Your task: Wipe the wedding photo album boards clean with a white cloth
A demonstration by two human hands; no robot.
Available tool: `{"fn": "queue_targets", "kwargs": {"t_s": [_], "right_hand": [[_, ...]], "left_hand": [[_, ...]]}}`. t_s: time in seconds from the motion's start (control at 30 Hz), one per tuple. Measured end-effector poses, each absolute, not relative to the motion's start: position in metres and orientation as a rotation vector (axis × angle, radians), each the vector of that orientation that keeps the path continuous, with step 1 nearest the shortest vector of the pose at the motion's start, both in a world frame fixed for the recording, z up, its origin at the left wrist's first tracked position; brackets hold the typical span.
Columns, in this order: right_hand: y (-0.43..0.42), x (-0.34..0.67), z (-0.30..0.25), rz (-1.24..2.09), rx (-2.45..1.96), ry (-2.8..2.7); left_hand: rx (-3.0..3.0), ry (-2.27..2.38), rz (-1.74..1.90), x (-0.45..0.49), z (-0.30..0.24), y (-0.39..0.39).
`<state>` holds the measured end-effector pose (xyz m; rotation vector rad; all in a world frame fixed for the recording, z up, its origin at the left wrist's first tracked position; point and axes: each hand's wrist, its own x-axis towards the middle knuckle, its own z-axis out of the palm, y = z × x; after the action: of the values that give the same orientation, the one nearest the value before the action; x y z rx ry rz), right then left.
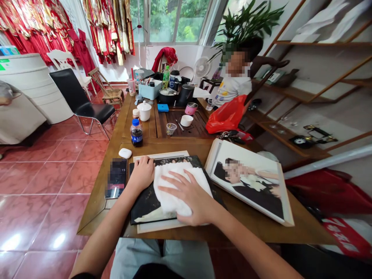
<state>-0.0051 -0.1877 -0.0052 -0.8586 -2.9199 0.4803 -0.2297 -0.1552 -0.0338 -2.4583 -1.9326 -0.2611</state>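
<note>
A large dark photo print (145,207) lies on the table in front of me, on top of a white frame (158,226) whose edges stick out at the near and far sides. My left hand (144,170) presses on the print's far left part, its fingers bent together over the far edge; the fingertips are hidden. Under my right hand (192,193) is a folded white cloth (168,182), spread on the print's middle. That hand lies flat on the cloth, fingers apart, with the thumb near the cloth's close edge.
Left of the print are a phone (116,178), a white earbud case (125,153) and a dark drink bottle (136,133). A framed photo (252,182) lies at the right. Farther back stand a lidded white cup (144,111) and a red bag (226,116), beside a seated person (232,89).
</note>
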Motion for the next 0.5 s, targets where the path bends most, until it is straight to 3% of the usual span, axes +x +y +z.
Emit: {"fn": "queue_targets", "kwargs": {"t_s": [0.2, 0.5], "right_hand": [[-0.201, 0.003, -0.002, 0.574, -0.831, -2.961], [-0.139, 0.011, -0.009, 0.337, -1.164, -2.753]], "left_hand": [[-2.455, -1.921, -0.243, -0.23, -0.034, -0.155], [-2.47, -1.919, -0.242, -0.231, -0.033, -0.155]]}}
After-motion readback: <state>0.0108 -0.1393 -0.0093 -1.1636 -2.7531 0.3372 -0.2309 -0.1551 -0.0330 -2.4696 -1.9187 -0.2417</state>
